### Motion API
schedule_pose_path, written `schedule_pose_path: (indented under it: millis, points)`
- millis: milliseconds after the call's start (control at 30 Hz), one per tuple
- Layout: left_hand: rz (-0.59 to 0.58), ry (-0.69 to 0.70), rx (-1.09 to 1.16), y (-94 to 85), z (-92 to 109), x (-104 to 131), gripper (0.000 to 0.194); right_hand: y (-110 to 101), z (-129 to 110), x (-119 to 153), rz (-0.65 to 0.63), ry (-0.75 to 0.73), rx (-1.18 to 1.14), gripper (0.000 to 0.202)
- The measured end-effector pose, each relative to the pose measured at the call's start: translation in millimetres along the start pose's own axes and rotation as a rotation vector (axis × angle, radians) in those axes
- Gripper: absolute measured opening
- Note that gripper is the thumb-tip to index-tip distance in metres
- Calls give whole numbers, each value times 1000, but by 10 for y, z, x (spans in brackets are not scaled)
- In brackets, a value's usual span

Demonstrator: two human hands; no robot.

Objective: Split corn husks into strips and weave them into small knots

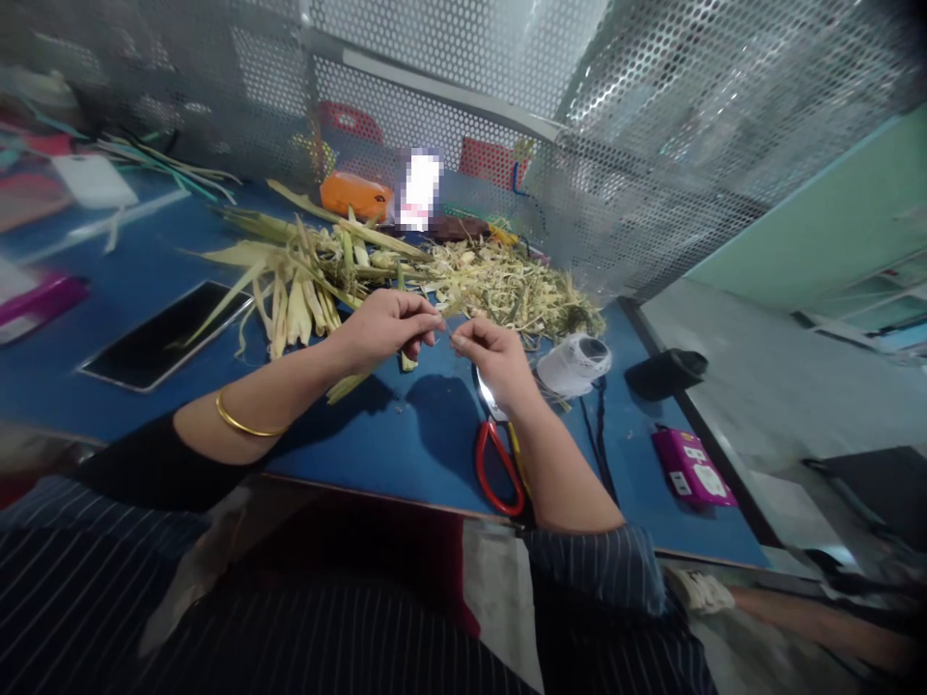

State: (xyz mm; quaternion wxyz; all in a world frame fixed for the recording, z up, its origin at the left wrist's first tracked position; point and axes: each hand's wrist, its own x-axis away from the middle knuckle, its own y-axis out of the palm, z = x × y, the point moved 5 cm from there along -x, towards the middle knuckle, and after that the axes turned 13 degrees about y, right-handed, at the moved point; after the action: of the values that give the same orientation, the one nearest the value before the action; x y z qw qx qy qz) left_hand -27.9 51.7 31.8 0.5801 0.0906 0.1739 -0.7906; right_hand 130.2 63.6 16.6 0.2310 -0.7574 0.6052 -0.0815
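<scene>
My left hand (pixel 395 326) and my right hand (pixel 496 355) face each other over the blue table (pixel 427 434), fingertips pinched and a small gap apart. Something thin may run between them, too small to make out. Behind them lies a heap of pale green shredded strips (pixel 499 280). Whole folded husk-like leaves (pixel 300 309) are left of my left hand. Red-handled scissors (pixel 496 473) lie partly under my right wrist. A white spool (pixel 575 365) sits right of my right hand.
A dark phone-like slab (pixel 170 333) lies at left. On the right are a black roll (pixel 666 374) and a purple packet (pixel 693 468). An orange packet (pixel 354 196) is near the perforated metal screen (pixel 435 87). Another person's arm (pixel 818 623) shows lower right.
</scene>
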Motion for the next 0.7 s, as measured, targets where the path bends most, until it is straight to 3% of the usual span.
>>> schedule_pose_path:
  millis: [100, 233, 467, 600, 700]
  points:
    - [106, -78, 133, 9, -70, 14, 10, 78, -188, 143, 99, -217, 206, 14]
    - [106, -85, 212, 49, -96, 29, 8, 118, -334, 289, 176, -382, 259, 15]
    - [102, -90, 198, 124, -114, 37, 10, 159, -289, 234, -12, -311, 30, 21]
    - [152, -55, 79, 128, -129, 26, 12, 194, -240, 203, -30, -268, 6, 22]
    - [144, -72, 82, 123, -166, 22, 12, 190, -202, 165, -58, -202, -135, 20]
